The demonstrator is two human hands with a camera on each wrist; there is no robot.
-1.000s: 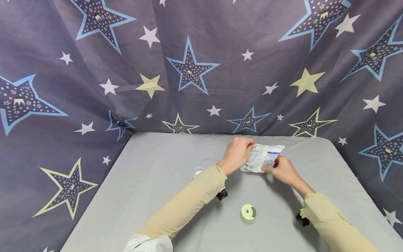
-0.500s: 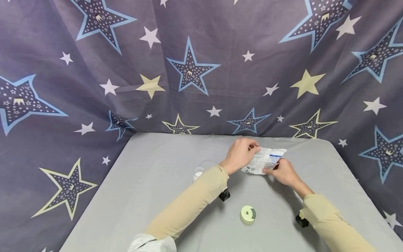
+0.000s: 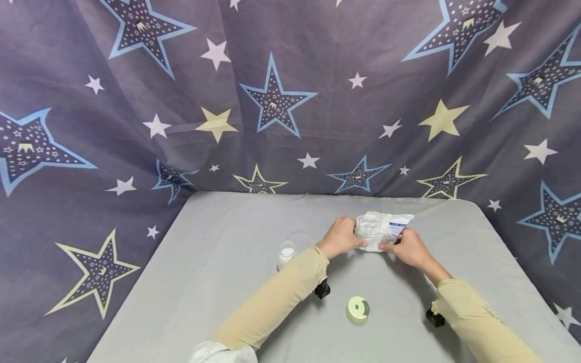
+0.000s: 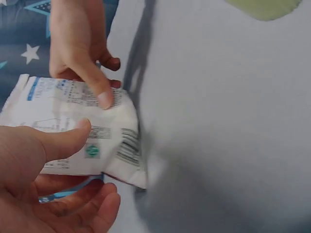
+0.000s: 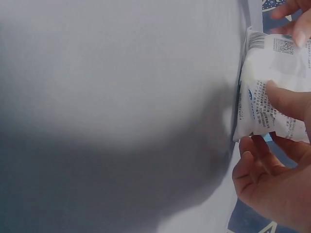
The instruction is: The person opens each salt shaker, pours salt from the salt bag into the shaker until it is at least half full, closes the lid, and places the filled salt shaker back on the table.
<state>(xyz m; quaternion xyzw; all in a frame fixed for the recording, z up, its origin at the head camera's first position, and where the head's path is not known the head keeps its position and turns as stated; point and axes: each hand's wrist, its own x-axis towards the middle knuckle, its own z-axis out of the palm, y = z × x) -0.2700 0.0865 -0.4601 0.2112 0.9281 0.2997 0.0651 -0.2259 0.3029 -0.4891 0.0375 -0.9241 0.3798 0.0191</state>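
Both hands hold a soft white plastic packet (image 3: 379,229) with blue and dark print, raised above the grey table. The left hand (image 3: 338,238) grips its left side. In the left wrist view, the thumb of that hand lies across the printed face (image 4: 109,121), near a barcode, and the fingers are behind. At the packet's lower right, the right hand (image 3: 410,248) pinches it. The right wrist view has this thumb (image 5: 286,99) on the front and the fingers curled beneath and behind.
A small clear jar with white contents (image 3: 286,250) stands left of the left forearm, which overlaps part of it. A round pale-green object (image 3: 357,309) lies between the forearms. A star-patterned curtain (image 3: 290,146) borders the grey table (image 3: 218,242) at back and sides.
The left hand has slid from the packet's top left corner down to its lower left side. The packet and the right hand have barely moved. More of the jar now shows.
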